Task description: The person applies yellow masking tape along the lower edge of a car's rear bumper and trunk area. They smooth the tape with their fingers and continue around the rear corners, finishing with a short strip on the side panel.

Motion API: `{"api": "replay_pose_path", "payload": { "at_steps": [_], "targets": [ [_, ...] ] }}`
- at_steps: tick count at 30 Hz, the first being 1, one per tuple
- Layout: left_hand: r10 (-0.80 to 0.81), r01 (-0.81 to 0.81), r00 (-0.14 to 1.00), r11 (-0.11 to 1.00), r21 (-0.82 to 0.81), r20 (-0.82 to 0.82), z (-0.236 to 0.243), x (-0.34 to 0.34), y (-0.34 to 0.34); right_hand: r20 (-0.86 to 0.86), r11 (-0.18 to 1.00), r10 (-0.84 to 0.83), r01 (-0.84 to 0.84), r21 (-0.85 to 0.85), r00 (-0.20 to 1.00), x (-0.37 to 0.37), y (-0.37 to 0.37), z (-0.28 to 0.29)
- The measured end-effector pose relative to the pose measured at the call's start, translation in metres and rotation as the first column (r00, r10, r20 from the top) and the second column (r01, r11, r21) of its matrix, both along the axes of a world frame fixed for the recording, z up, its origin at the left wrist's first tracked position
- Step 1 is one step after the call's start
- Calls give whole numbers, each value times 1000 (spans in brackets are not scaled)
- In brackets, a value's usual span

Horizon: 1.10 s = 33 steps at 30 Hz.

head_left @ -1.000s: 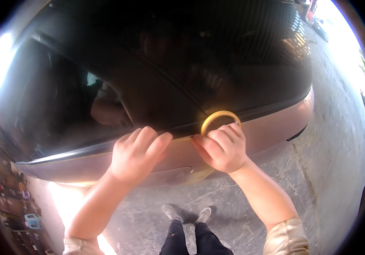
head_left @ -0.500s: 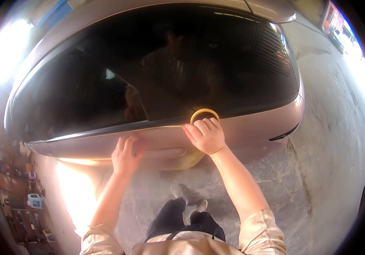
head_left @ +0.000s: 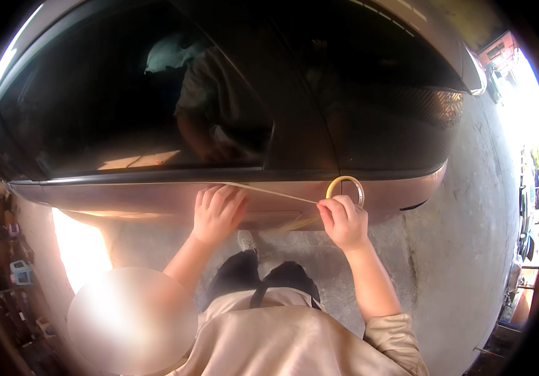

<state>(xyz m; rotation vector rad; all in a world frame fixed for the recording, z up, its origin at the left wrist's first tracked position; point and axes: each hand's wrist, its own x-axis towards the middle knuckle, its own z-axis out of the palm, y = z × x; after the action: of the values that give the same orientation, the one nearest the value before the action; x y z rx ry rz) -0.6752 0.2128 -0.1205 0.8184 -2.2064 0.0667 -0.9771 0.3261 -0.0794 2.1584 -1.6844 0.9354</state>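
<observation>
Yellow tape roll (head_left: 330, 187); right hand (head_left: 347, 223) grips near edge; rest projects beyond

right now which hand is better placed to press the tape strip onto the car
Likely the left hand: it sits by the spot where the strip leaves the car, just below the window, while the right hand grips the yellow tape roll.

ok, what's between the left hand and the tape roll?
Head view: a narrow tape strip slants from beside the left hand to the right hand, which holds the tape roll; car panel behind.
</observation>
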Motion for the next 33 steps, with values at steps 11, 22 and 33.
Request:
{"api": "replay_pose_path", "payload": {
  "at_steps": [11, 22, 33],
  "targets": [
    [-15, 16, 999, 1000, 17, -29, 18, 1, -17, -108, 973, -190, 172, -152, 976, 18, -12, 0],
    [65, -66, 998, 997, -28, -21, 31, -11, -24, 54, 945, -297, 302, -126, 953, 25, -32, -21],
    [-212, 239, 959, 962, -131, 188, 48, -12, -57, 131, 935, -313, 330, -131, 941, 30, -31, -25]
  ]
}}
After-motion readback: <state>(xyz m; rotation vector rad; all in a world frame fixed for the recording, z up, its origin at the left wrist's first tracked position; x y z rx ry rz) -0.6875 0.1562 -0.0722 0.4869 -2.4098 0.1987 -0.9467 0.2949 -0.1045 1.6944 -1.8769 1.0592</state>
